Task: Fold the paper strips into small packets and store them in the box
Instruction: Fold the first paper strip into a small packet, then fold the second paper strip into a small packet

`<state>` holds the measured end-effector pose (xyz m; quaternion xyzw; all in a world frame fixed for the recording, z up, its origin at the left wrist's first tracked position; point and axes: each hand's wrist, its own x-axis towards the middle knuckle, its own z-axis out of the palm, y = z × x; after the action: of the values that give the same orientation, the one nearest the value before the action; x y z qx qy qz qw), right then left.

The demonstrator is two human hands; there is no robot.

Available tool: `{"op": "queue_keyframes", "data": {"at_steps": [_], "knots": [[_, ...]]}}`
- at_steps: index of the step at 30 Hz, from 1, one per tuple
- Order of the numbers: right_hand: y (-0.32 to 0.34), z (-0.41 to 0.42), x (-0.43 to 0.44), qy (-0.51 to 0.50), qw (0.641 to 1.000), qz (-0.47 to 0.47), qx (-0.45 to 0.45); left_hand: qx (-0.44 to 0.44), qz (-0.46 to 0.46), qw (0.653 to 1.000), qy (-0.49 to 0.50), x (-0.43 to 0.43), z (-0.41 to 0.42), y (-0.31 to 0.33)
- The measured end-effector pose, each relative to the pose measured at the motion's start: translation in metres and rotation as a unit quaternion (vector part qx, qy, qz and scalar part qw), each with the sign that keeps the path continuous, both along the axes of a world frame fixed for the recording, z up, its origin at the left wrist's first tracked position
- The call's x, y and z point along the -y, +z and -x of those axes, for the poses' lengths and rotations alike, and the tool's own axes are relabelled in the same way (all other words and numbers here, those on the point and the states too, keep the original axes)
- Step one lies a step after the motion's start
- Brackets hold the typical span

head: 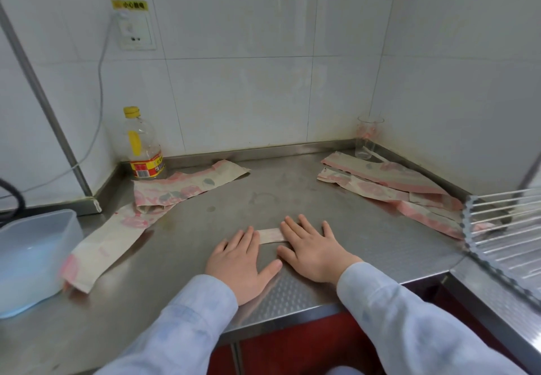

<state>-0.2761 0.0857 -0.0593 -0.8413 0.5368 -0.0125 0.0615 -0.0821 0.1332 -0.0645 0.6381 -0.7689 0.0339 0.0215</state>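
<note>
Folded paper strip [270,235] lies flat on the steel surface [292,187], long axis left to right, its ends tucked under both hands so only the middle bit shows. Left hand [243,260] is flat, fingers [248,238] straight and released, tips pressing the strip's left end. Right hand [313,249] is the same: flat palm, straight fingers over the right end, grasping nothing. The strip sits just ahead of both palms, so either hand can pinch it. Looks like a crease is being pressed flat, with the packet not yet small. The box [32,257], translucent plastic with rounded corners, is far left at the surface edge, well apart from the strip and nearer the left hand. The left pile of strips [164,199] is thin, tan, pink-printed, limp and curled. The right pile of strips [395,187] is the same paper and lies flatter. Plastic bottle [143,143] with a yellow cap stands back left, clear glass [366,137] in the back corner, ridged rack [503,228] far right.
</note>
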Motion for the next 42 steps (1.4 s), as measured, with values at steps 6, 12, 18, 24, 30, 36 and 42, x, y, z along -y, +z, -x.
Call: {"op": "queue_keyframes", "data": {"at_steps": [6,12,18,24,30,36,42], "knots": [[-0.004,0.008,-0.01,0.02,0.998,0.031,0.058,-0.065,0.072,0.995,0.006,-0.015,-0.005,0.0],[-0.005,0.011,-0.01,0.003,0.991,0.033,0.132,-0.142,0.109,0.984,0.004,-0.012,-0.006,0.009],[0.003,0.022,0.002,-0.048,0.956,0.085,0.276,-0.199,0.124,0.972,0.003,0.021,-0.01,0.024],[0.024,0.068,0.047,-0.168,0.937,0.144,0.27,-0.24,0.105,0.965,-0.013,0.068,0.005,0.024],[0.047,0.145,0.114,-0.294,0.942,0.15,0.06,-0.239,0.078,0.965,-0.074,0.123,0.038,0.026],[0.049,0.2,0.147,-0.43,0.895,0.116,-0.008,-0.212,0.042,0.971,-0.101,0.167,0.072,0.034],[0.032,0.229,0.168,-0.429,0.9,0.083,0.008,-0.204,0.027,0.971,-0.123,0.194,0.093,0.032]]}}
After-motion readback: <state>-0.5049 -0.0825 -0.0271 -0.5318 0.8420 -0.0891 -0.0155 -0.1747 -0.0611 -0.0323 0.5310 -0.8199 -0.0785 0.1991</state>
